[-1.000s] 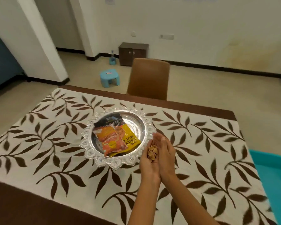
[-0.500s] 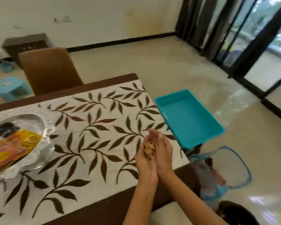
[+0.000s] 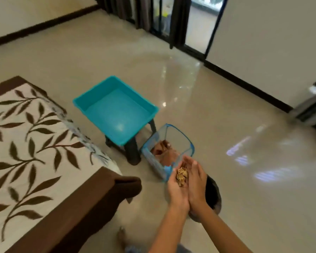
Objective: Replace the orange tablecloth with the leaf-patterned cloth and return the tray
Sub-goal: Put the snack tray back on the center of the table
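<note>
Currently the leaf-patterned cloth (image 3: 31,148) lies spread flat on the tabletop (image 3: 91,196), and no orange tablecloth shows on the tabletop, so the cloth replacement is judged complete. The tray is out of view, so its return cannot be confirmed from this view. Both hands are pressed side by side in a cup: the left hand (image 3: 177,189) and the right hand (image 3: 196,181) carry a small heap of nut shells (image 3: 181,175) on near-straight fingers, with nothing gripped. Relative to the clear bin (image 3: 169,148) on the floor, the hands sit just on the near side of its rim and above it, which suggests the shells are about to be tipped in. The leaf-patterned cloth lies well to the left of the bin, apart from both hands. A teal basin (image 3: 115,110) on a dark stool stands just beyond the bin.
</note>
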The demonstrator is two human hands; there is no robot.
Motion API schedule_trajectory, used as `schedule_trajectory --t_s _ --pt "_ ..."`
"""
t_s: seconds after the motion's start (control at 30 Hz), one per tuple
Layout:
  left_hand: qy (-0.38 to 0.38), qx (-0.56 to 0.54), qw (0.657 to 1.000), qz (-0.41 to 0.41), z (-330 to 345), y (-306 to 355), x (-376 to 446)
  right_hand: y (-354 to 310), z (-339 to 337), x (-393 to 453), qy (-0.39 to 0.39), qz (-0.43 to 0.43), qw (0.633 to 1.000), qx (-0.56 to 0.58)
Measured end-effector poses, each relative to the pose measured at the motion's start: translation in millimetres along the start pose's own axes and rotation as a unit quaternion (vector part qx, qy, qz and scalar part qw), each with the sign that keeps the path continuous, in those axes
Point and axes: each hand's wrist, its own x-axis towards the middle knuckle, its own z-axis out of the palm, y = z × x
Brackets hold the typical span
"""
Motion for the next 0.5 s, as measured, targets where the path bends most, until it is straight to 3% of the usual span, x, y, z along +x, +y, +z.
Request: schedule_trajectory --t_s 0.07,0.1,0.17,0.2,0.27,0.37,0.5 --pt "0.023 0.055 0.998 -0.026 -8.5 -31.8 24.4 -0.3 -33.2 17.6 0.047 -0.001 0.999 0.005" --pt "0.031 0.134 0.990 -0.020 -13.2 -46.0 35.9 0.0 -47.9 26.1 0.066 -0.010 0.998 -0.008" --pt "0.046 0.314 0.948 0.003 -27.3 -73.8 60.7 4.8 -74.9 43.7 0.103 -0.019 0.994 -0.033" --pt "0.037 0.335 0.942 -0.009 -32.8 -85.3 72.6 8.0 -86.9 52.8 0.123 -0.014 0.992 -0.037" --pt "0.046 0.331 0.942 -0.034 -34.4 -101.6 89.5 13.5 -106.8 68.8 0.153 0.000 0.987 -0.043" --pt "0.095 0.215 0.965 -0.113 -32.4 -119.9 109.4 28.2 -130.4 90.8 0.176 0.018 0.979 -0.104" --pt "0.142 0.265 0.948 -0.104 -27.0 -130.3 122.9 48.8 -157.9 108.5 0.190 0.039 0.960 -0.203"
